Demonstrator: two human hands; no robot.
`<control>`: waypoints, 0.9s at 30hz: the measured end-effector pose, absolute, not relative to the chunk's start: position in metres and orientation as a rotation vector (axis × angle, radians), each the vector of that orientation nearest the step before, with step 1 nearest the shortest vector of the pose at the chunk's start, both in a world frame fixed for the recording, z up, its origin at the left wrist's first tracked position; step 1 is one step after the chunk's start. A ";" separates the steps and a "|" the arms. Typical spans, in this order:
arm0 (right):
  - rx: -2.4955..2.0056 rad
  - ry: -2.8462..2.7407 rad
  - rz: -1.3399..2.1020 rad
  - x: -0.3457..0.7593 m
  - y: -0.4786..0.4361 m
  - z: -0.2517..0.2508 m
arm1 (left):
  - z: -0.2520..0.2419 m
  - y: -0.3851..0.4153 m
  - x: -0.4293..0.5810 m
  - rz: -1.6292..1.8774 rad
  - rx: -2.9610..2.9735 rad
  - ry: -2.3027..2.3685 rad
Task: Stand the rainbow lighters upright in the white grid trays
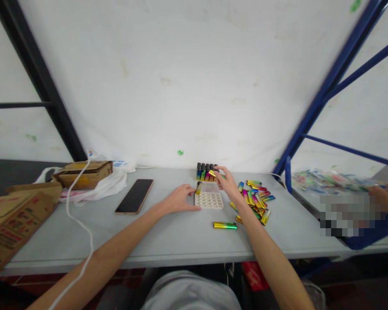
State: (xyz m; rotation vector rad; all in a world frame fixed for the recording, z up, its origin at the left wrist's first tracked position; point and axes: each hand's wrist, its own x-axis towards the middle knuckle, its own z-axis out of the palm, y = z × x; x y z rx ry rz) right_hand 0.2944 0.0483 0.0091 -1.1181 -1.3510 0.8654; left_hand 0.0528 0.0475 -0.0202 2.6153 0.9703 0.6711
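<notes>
A white tray [209,200] with rows of round holes lies on the table, and one gold lighter [198,187] stands at its back left corner. My left hand [181,199] is at the tray's left side, thumb at the front corner and fingers near the upright lighter, steadying the tray. Pinched in my right hand [224,180] is a shiny gold-and-green lighter [212,173], held tilted above the tray's back edge. Behind it, a block of upright lighters [203,173] with black tops stands in rows. A loose pile of metallic lighters [254,200] lies beside my right forearm.
A single gold-green lighter [225,225] lies in front of the tray. To the left are a phone [135,196], cardboard boxes [87,174] and a white cable [80,221]. A blue metal frame [305,112] rises at right; beyond it another person's hand [383,198] shows.
</notes>
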 end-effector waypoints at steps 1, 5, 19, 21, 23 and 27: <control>-1.139 -1.333 0.826 0.294 0.049 0.004 | -0.020 0.047 0.053 0.672 2.612 0.969; -1.222 -1.336 0.695 0.296 0.051 -0.012 | -0.019 0.047 0.053 0.660 2.602 0.982; -1.069 -1.360 1.193 0.271 0.031 -0.004 | -0.016 0.044 0.053 0.629 2.615 0.997; -1.112 -1.289 1.227 0.267 0.031 -0.005 | -0.015 0.045 0.053 0.623 2.619 0.995; -1.148 -1.210 1.226 0.263 0.031 -0.006 | -0.015 0.045 0.053 0.621 2.616 0.996; -1.258 -1.108 1.198 0.256 0.030 -0.007 | -0.015 0.045 0.054 0.622 2.604 1.006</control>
